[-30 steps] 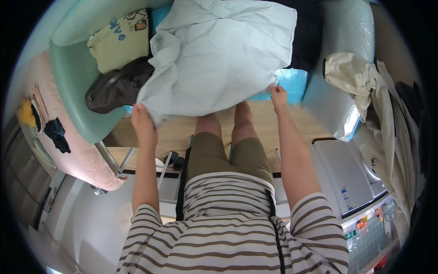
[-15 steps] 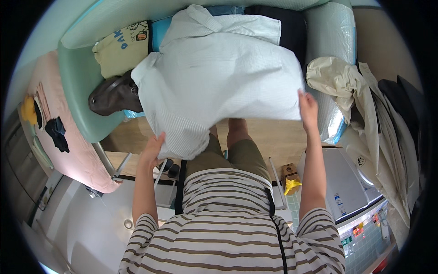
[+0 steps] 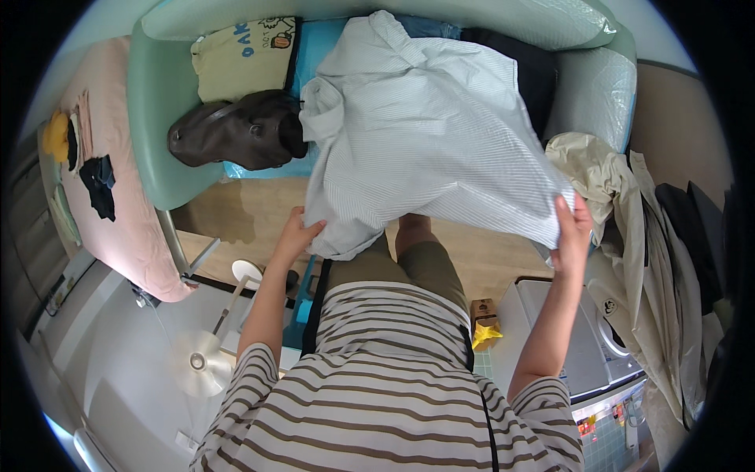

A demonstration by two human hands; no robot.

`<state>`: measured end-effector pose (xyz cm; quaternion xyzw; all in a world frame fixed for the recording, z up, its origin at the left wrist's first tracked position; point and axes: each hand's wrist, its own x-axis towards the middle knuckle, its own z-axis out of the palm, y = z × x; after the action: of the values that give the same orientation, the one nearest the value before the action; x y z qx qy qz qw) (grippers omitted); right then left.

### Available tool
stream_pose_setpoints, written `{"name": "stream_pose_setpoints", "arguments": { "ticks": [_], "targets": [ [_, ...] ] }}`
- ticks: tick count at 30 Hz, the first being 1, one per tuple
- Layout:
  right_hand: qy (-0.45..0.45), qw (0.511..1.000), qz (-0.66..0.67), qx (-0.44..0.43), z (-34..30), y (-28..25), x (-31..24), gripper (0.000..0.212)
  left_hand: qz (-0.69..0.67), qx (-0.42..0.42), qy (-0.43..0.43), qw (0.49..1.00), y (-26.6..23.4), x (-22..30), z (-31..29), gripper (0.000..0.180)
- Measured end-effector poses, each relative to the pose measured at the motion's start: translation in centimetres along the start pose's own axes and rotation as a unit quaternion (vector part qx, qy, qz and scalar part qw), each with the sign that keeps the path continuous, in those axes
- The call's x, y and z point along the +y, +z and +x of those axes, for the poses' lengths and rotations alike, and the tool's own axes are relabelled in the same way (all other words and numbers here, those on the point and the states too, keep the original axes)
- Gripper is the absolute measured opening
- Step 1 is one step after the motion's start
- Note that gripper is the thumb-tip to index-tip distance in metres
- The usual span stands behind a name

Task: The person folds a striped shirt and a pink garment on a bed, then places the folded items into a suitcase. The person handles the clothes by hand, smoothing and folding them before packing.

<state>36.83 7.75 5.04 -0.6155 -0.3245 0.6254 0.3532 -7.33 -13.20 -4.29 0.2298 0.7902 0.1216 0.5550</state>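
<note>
A pale striped shirt (image 3: 425, 134) is spread over the sofa and hangs down past its front edge toward me. My left hand (image 3: 299, 234) is closed on the shirt's near left edge. At the near right corner, my right hand (image 3: 572, 230) pinches the cloth between thumb and fingers. Between the two hands the fabric sags and drapes, and its collar end lies toward the sofa's back. To the left of the shirt sits a dark brown leather bag (image 3: 236, 130), its right end against the shirt's sleeve.
The green sofa (image 3: 161, 141) carries a folded cream garment (image 3: 244, 63) and a black item (image 3: 519, 71). Beige cloth (image 3: 621, 189) hangs at the right. A pink-covered bed (image 3: 118, 236) stands left, a white fan (image 3: 199, 362) lower left, and a grey appliance (image 3: 543, 322) lower right.
Both hands have shifted, the right one outward and downward, the left one slightly up and right. The shirt's near right corner is drawn toward me, and more of the brown bag shows.
</note>
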Motion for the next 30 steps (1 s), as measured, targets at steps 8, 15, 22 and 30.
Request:
{"name": "stream_pose_setpoints", "arguments": {
  "ticks": [8, 15, 22, 30],
  "targets": [
    [-0.038, 0.997, -0.038, 0.061, 1.7, -1.1, -3.9, 0.024, -0.282, 0.052, 0.037, 0.957, 1.9, 2.7, 1.8, 0.03],
    [-0.246, 0.942, -0.078, 0.213, 8.2, -1.2, -13.6, 0.026, -0.464, 0.169, 0.212, 0.844, -5.5, 18.5, -0.1, 0.028],
    [-0.361, 0.886, 0.036, 0.29, -1.0, 0.0, -20.0, 0.047, -0.404, 0.259, 0.37, 0.796, -8.7, 24.0, -9.0, 0.039],
    [-0.247, 0.947, -0.136, 0.157, 0.9, -3.5, -5.6, 0.021, -0.524, 0.142, 0.065, 0.837, -1.4, 9.2, -0.9, 0.036]
  ]
}}
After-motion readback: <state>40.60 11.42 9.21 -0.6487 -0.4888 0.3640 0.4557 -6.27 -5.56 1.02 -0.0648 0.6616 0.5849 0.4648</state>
